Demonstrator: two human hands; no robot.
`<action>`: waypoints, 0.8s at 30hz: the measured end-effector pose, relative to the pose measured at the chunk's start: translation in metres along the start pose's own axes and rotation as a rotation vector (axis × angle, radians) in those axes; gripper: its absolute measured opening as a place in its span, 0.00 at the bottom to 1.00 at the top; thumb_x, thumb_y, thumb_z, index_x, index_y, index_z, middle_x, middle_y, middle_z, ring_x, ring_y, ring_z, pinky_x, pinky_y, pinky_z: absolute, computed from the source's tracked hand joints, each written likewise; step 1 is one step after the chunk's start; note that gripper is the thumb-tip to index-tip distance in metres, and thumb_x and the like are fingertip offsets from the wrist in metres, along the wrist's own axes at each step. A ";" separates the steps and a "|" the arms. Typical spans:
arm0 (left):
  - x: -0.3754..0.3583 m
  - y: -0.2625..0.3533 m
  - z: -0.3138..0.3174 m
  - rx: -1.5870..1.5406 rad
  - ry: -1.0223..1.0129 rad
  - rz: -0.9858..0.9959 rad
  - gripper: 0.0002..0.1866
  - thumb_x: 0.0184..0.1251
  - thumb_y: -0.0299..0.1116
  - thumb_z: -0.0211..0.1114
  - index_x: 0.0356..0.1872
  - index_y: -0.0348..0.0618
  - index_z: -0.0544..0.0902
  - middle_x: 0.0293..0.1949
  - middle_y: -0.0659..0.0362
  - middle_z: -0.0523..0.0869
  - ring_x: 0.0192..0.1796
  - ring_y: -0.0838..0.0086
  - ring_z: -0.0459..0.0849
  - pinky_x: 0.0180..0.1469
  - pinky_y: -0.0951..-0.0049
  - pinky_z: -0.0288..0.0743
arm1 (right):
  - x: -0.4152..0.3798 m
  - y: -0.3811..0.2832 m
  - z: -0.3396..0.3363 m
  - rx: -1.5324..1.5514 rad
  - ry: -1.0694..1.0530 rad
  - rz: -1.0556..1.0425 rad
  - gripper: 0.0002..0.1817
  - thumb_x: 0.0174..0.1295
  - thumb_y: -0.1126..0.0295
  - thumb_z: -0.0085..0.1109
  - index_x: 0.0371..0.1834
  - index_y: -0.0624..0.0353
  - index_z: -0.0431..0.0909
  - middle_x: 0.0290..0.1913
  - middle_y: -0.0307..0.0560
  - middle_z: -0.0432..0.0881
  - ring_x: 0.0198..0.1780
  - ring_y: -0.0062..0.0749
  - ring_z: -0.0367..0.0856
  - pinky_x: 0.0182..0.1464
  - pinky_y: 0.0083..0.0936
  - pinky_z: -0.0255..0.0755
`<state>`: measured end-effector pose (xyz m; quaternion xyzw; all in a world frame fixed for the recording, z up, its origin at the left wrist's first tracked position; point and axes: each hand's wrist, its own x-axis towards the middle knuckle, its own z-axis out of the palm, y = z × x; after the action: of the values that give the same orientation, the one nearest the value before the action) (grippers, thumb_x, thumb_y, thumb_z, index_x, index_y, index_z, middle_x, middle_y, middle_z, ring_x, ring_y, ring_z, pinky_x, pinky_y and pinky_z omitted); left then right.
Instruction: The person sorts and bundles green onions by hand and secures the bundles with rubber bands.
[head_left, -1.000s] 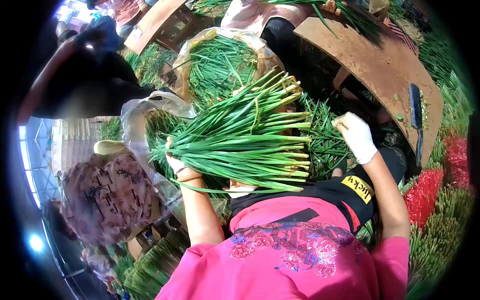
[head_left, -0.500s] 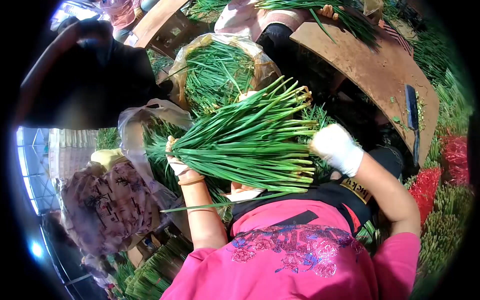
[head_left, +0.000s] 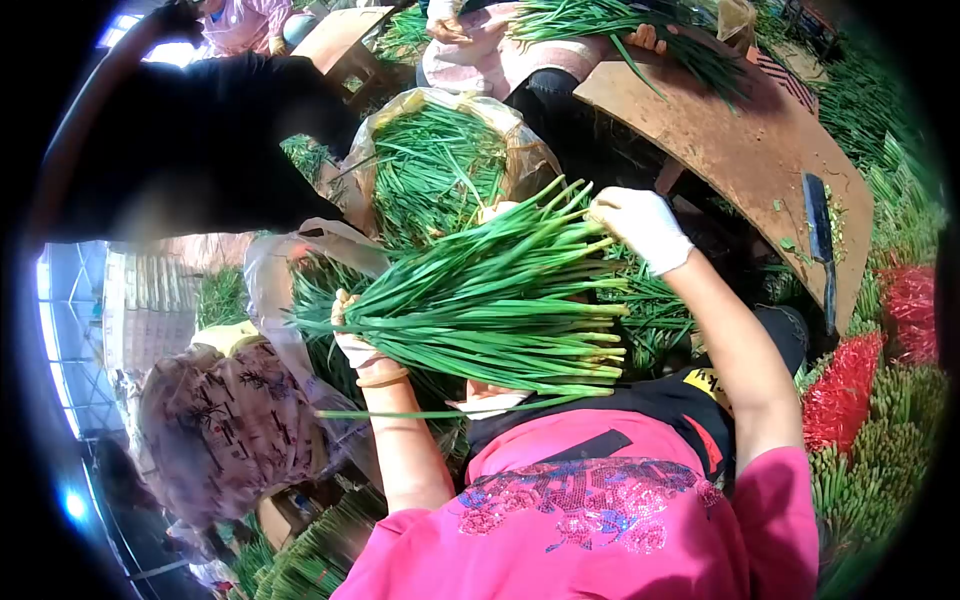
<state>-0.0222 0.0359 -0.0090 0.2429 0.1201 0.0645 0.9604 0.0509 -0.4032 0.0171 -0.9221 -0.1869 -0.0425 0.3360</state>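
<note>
A wide, fanned-out bunch of long green stalks (head_left: 490, 300) lies across my lap, its pale ends toward the right. My left hand (head_left: 356, 330), in a white glove with bare fingertips, is closed around the narrow leafy end of the bunch. At the upper right of the bunch, my right hand (head_left: 640, 222), in a white glove, has its fingers pressed together at the pale stalk ends. Behind the bunch stands a clear plastic bag (head_left: 535, 150) filled with loose green stalks.
A brown board (head_left: 730, 150) at the upper right holds a dark-bladed knife (head_left: 820, 225). Red netting (head_left: 845, 395) and many bundles (head_left: 870, 490) are at the right. Across from me a co-worker's hand (head_left: 645, 40) holds stalks. Another plastic bag (head_left: 270, 290) stands at the left.
My right hand has moved up and slightly left, from beside the middle of the stalk ends to the topmost ones. My left hand still grips the bunch, and the view has shifted slightly.
</note>
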 end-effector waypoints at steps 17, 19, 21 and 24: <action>-0.014 -0.010 -0.010 0.019 0.081 0.014 0.15 0.59 0.48 0.58 0.39 0.51 0.83 0.43 0.55 0.85 0.45 0.57 0.81 0.54 0.49 0.72 | -0.094 0.096 -0.036 -0.378 -0.324 0.495 0.38 0.58 0.54 0.56 0.71 0.52 0.55 0.67 0.55 0.64 0.67 0.45 0.63 0.66 0.32 0.59; -0.012 -0.012 -0.005 0.115 0.240 0.064 0.15 0.58 0.48 0.60 0.37 0.48 0.83 0.39 0.56 0.86 0.43 0.58 0.82 0.51 0.51 0.74 | -0.097 0.092 -0.024 -0.281 -0.231 0.458 0.36 0.59 0.55 0.55 0.70 0.52 0.56 0.67 0.54 0.64 0.67 0.43 0.63 0.66 0.31 0.59; -0.017 -0.014 0.000 0.131 0.297 0.019 0.17 0.58 0.48 0.59 0.38 0.45 0.82 0.41 0.53 0.85 0.43 0.56 0.82 0.51 0.50 0.74 | -0.107 0.126 0.030 -0.143 0.031 0.371 0.35 0.60 0.57 0.54 0.70 0.51 0.57 0.66 0.54 0.66 0.61 0.41 0.70 0.61 0.27 0.64; -0.019 -0.019 -0.007 0.187 0.267 -0.036 0.25 0.62 0.53 0.54 0.48 0.42 0.80 0.49 0.48 0.82 0.48 0.50 0.79 0.55 0.48 0.72 | -0.087 0.139 0.109 1.025 0.054 0.909 0.33 0.65 0.66 0.52 0.73 0.49 0.53 0.60 0.57 0.72 0.49 0.30 0.76 0.50 0.16 0.67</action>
<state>-0.0415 0.0191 -0.0204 0.3183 0.2566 0.0677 0.9101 0.0165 -0.4597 -0.1683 -0.6322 0.2307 0.1735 0.7190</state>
